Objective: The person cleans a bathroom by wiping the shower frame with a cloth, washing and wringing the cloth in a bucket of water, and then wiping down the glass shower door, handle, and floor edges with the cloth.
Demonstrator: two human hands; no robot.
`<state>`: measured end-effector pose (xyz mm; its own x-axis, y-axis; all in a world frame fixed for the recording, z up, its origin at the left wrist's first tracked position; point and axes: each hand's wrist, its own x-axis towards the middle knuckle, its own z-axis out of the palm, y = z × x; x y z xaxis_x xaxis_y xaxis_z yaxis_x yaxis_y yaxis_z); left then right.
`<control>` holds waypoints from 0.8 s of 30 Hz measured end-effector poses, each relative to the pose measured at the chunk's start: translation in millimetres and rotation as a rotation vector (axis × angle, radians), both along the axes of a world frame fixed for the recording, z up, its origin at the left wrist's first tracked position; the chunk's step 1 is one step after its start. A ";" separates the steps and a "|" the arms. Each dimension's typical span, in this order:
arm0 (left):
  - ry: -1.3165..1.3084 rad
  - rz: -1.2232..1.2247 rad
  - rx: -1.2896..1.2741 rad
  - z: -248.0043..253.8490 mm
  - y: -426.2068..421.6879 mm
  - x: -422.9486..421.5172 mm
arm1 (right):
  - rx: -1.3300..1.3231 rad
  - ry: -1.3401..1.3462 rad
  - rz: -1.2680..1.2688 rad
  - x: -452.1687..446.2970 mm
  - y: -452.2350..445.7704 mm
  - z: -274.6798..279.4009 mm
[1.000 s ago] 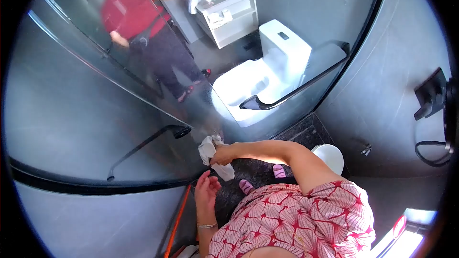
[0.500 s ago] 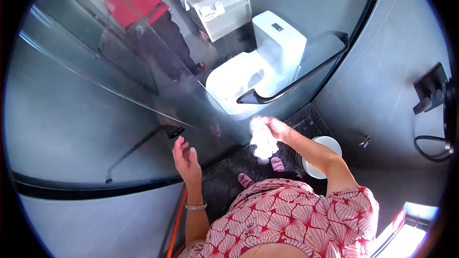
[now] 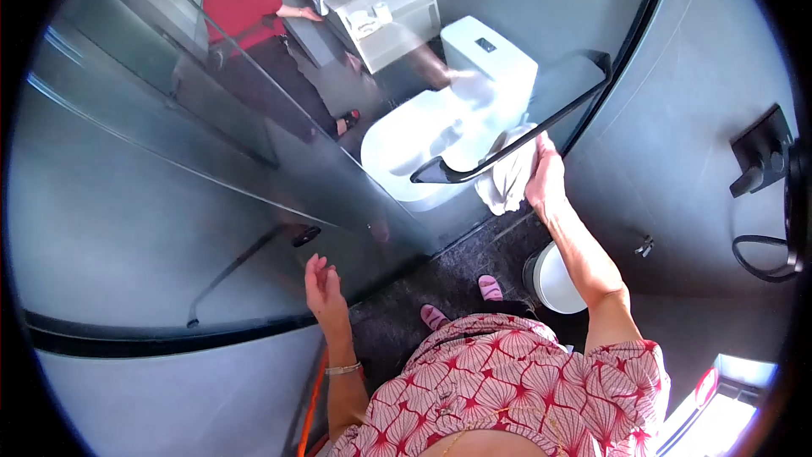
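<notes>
My right hand (image 3: 547,176) grips a white cloth (image 3: 506,179) against the clear glass panel (image 3: 474,218), just under a black bar handle (image 3: 533,137). The bar crosses in front of part of the cloth, and the fingertips are partly hidden. On the left, my left hand (image 3: 325,289) is raised in the air with its fingers loosely apart and nothing in them. It is nearest to the end of another black handle (image 3: 306,236) on the glass.
Behind the glass stand a white toilet (image 3: 486,51) and a white cabinet (image 3: 393,25), with a person in a red top (image 3: 241,0) beside it. A white bucket (image 3: 558,281) sits near my feet. A black shower fixture (image 3: 761,152) and a small tap (image 3: 644,247) are on the right wall.
My right hand has moved right and up with the cloth, from in front of the toilet's base to the glass under the bar. My left hand has lowered slightly.
</notes>
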<state>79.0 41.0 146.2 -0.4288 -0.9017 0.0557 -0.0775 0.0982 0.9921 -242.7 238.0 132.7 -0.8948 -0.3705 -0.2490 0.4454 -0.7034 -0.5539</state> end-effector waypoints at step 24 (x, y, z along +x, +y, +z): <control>-0.246 -0.137 -0.506 -6.1 -16.9 -56.1 | 0.545 0.281 0.027 -1.8 12.0 39.3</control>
